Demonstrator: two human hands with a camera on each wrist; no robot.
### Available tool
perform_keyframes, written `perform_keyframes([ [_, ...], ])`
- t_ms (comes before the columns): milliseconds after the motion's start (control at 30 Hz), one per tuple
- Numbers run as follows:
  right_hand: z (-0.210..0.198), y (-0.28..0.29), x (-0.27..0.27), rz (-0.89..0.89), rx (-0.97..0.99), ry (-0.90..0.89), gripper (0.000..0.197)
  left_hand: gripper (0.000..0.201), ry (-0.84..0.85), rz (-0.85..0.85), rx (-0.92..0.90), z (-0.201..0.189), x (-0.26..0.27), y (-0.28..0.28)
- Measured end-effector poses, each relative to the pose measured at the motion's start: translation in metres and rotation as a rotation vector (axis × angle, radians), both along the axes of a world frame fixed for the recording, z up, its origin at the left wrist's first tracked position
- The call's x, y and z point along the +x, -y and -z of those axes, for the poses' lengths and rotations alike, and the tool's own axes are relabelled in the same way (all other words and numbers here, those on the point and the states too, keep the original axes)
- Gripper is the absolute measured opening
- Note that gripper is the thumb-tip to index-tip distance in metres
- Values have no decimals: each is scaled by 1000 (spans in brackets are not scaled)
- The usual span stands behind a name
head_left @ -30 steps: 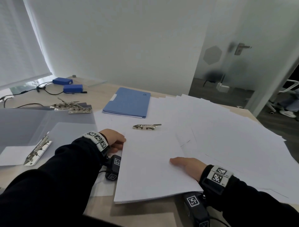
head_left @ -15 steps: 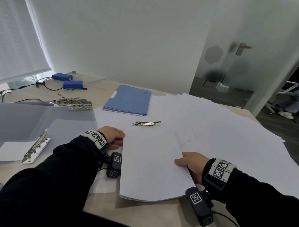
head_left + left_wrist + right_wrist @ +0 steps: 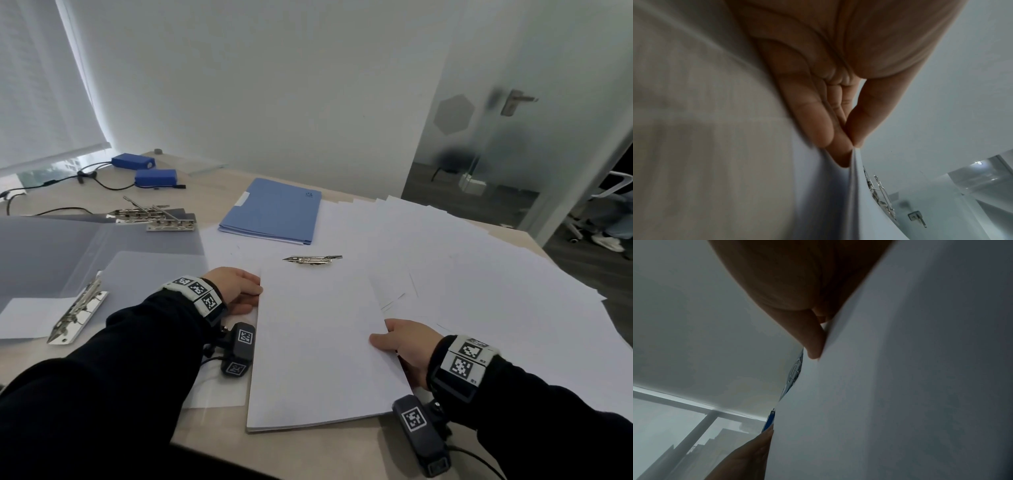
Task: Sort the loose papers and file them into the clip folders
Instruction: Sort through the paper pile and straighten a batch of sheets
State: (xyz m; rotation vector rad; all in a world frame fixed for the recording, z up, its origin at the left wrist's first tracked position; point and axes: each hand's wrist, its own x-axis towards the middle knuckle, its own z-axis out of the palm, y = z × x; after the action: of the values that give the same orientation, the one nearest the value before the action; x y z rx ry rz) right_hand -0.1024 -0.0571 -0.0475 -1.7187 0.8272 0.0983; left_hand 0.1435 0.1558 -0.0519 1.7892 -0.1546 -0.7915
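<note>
- The worktop was pale wood, set against a plain white wall with a roller blind on the left.
- On the right stood a frosted glass door with a metal handle; beyond it was dark floor and part of a white chair (blurred).
- Loose white papers were fanned across the right half of the worktop, overlapping one another.
- A squared stack lay nearest the person, its near edge just over the worktop's edge.
- The left hand held the stack's left edge; the wrist view showed thumb and fingertips pinching the sheets.
- The right hand gripped the stack's right edge, thumb on top and fingers hidden under the paper.
- A metal clip lay just beyond the stack's far edge, apart from it.
- A blue folder lay closed further back, partly on the papers.
- On the left lay open translucent grey folders, one with a clip bar at its near edge, and two more clips at the far edge.
- Two blue packs with black cables sat near the window corner.
- Both sleeves were black, each wrist carrying a marker band and a small black camera (the left one rested beside the stack).
</note>
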Motion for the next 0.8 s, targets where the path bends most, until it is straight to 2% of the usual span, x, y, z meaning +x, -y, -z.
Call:
perform_keyframes([
  [100, 3, 3, 3, 7, -1, 7, 43, 14, 2, -22, -6, -1, -1, 0],
  [200, 14, 10, 5, 39, -23, 42, 61, 12, -8, -33, -33, -2, -3, 0],
  [267, 19, 13, 5, 71, -17, 72, 64, 12, -18, -37, -59, -2, -3, -2],
  [400, 14, 8, 3, 105, 15, 83, 46, 11, -46, -66, -144, -5, -8, -8],
  [567, -5, -5, 0, 85, -63, 66, 39, 14, -71, -99, -251, -12, -18, -12],
  [667, -16, -7, 2, 27, -285, -29, 52, 12, 80, -54, -133, -18, -27, -14],
  [800, -22, -8, -1, -4, -346, -45, 40, 24, 255, 94, 90, -28, -49, -22],
])
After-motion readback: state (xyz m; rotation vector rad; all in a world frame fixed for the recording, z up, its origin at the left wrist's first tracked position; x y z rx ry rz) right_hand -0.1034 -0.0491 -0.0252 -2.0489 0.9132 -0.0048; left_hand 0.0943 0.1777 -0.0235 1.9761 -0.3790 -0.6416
